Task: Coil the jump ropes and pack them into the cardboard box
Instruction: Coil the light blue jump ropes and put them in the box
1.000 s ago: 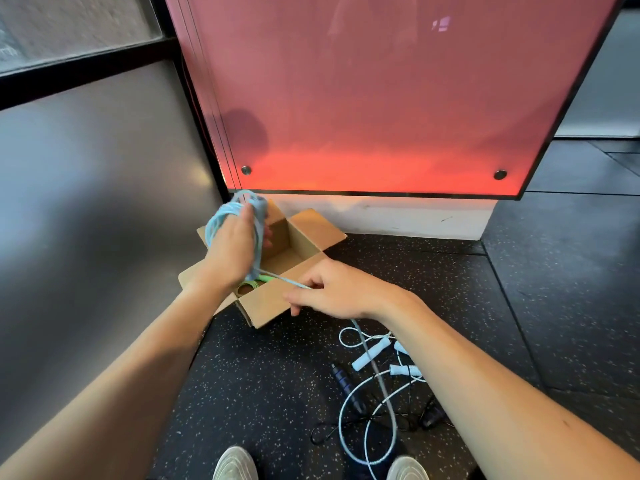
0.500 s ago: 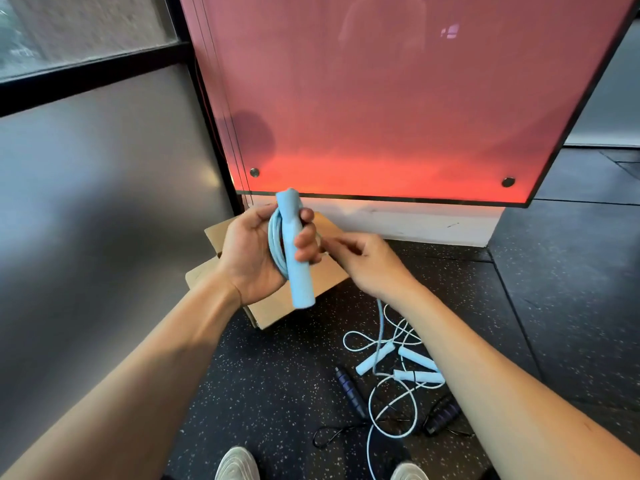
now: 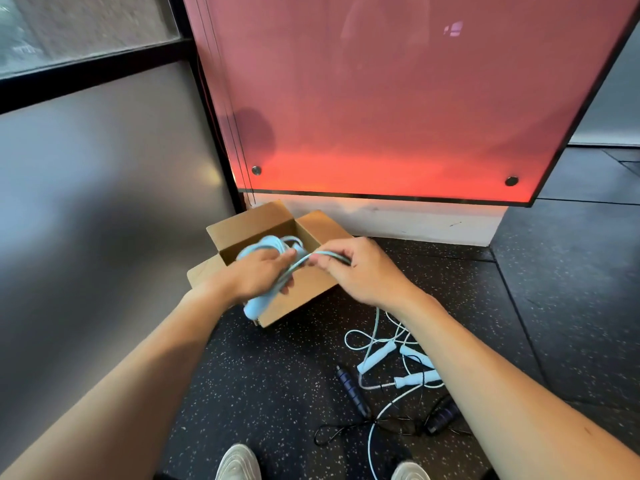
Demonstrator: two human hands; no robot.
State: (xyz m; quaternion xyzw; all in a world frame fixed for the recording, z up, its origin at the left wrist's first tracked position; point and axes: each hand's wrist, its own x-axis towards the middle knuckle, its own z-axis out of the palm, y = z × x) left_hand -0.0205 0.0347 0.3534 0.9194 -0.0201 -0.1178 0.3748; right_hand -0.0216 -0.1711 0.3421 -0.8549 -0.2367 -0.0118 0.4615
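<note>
Cardboard box [image 3: 306,294] was seen open on the speckled dark floor [image 3: 277,375], flaps folded outward, set close to the base of a red panel [image 3: 381,98]. A coiled light-blue jump rope [image 3: 265,244] was held over the box opening by the left hand [image 3: 258,277], fingers curled round the bundle. One light-blue handle [image 3: 254,308] of it was seen sticking out below that hand, in front of the box's front wall. A loose strand [image 3: 332,255] from the coil was pinched between thumb and fingers of the right hand [image 3: 360,271], just beside the left hand and above the box's right flap. Whether the coil touched the box bottom could not be told. The interior was mostly hidden by hand and rope, so its contents could not be made out. More rope was seen uncoiled and tangled on the floor, near the box on its right: thin pale cord with pale-blue handles [image 3: 377,356], and black cord with dark handles [image 3: 349,389]. White shoes [image 3: 239,462] were noted at the bottom edge.
</note>
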